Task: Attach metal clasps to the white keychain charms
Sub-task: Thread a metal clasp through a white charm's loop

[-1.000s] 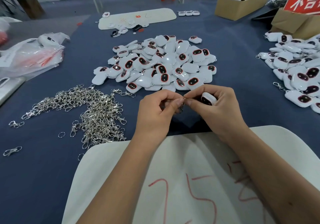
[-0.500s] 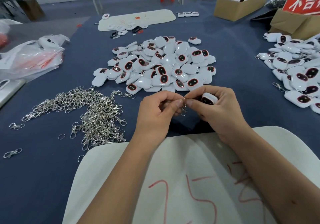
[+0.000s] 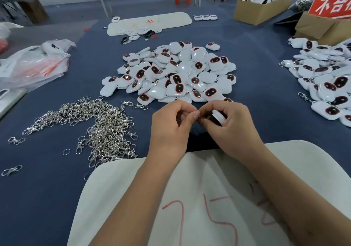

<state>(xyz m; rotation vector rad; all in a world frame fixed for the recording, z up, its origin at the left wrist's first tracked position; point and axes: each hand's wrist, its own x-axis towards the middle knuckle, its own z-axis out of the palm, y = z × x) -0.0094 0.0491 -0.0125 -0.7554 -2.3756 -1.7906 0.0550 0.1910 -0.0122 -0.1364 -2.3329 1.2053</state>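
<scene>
My right hand (image 3: 230,126) grips a white keychain charm (image 3: 218,116), of which only a white edge shows between its fingers. My left hand (image 3: 171,127) pinches a small metal clasp at the spot where both hands' fingertips meet; the clasp itself is hidden by the fingers. Just beyond the hands lies a heap of white charms (image 3: 176,74) with dark, red-rimmed faces. A pile of loose silver clasps (image 3: 98,126) lies to the left of my left hand on the blue cloth.
A second heap of charms with clasps (image 3: 326,82) lies at the right. A white foam board (image 3: 199,198) with red numbers lies under my forearms. Plastic bags (image 3: 32,63) lie far left, cardboard boxes (image 3: 262,4) at the back right, and another white board (image 3: 150,22) behind the heap.
The clasp that hung visibly between my fingertips is now hidden by the fingers. My right hand has turned the charm so that its dark face no longer shows.
</scene>
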